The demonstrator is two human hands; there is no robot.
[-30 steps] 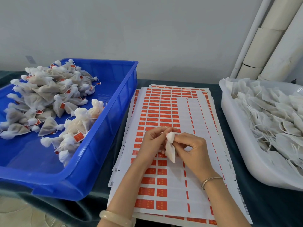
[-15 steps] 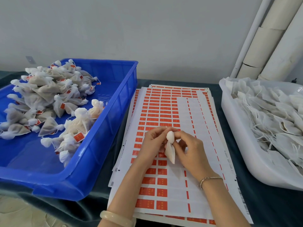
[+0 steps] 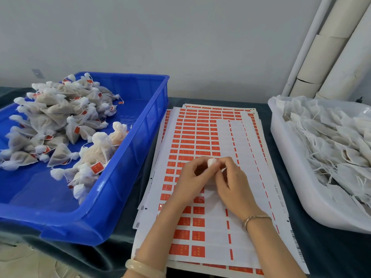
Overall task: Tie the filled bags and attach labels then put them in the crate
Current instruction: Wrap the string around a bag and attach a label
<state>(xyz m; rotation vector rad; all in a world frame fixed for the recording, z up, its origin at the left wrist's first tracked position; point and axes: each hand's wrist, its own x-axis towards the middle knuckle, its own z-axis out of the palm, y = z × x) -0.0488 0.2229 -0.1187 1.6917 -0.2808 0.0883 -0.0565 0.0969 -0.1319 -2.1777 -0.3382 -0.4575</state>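
Low in the centre of the frame, the left hand (image 3: 191, 177) and right hand (image 3: 233, 184) both pinch one small filled bag (image 3: 211, 162) by its gathered neck, just above the label sheets (image 3: 248, 151). It looks light, soft and limp. The thin white mesh would crumple, so the bunched neck is probably a surer hold than the loose belly. The sheets are flat paper with red rectangular stickers. Further back at left, a rigid blue plastic crate (image 3: 140, 143) holds lumpy tied bags (image 3: 60, 121). At right, a smooth white tub (image 3: 291, 171) holds flat stringed bags (image 3: 333, 141).

Both forearms converge, left hand (image 3: 192, 177) and right hand (image 3: 230, 181) meeting fingertip to fingertip, curled fingers pinching a bag (image 3: 211, 162).
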